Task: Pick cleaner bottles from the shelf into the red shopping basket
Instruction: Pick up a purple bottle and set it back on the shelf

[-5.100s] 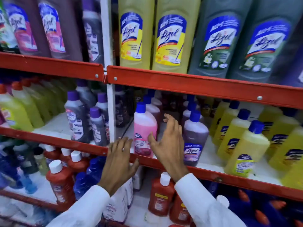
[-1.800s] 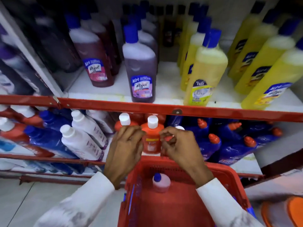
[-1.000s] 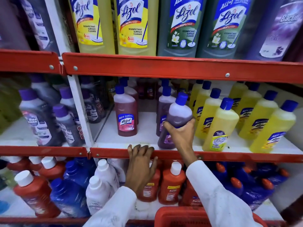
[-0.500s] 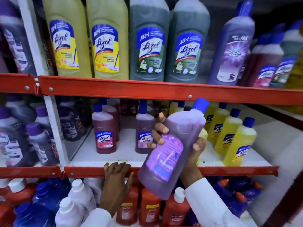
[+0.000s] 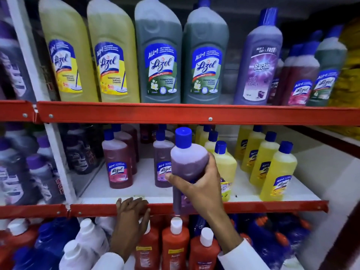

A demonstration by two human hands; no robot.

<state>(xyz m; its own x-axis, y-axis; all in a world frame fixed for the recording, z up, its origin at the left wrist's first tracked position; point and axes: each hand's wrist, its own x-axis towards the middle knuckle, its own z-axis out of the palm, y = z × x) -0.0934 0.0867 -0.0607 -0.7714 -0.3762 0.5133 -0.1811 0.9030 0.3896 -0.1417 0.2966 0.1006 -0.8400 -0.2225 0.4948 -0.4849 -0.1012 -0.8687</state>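
My right hand [image 5: 196, 189] grips a purple cleaner bottle [image 5: 188, 158] with a blue cap, held upright in front of the middle shelf [image 5: 253, 208]. My left hand [image 5: 132, 211] rests with its fingers over the red front rail of that shelf, holding no bottle. Behind stand a dark red Lizol bottle [image 5: 117, 162], another purple one [image 5: 162, 162] and several yellow bottles [image 5: 277, 172]. The red shopping basket is out of view.
The top shelf [image 5: 175, 114] carries large yellow and green Lizol bottles [image 5: 159, 53] and a purple Bactin bottle [image 5: 260, 61]. Below the rail stand orange bottles with white caps [image 5: 174, 248], white bottles [image 5: 87, 242] and blue ones [image 5: 272, 242]. A white upright [image 5: 56, 152] divides the shelving at left.
My right hand has turned the purple bottle from tilted to upright and brought it closer to the shelf. My left hand stays on the red rail.
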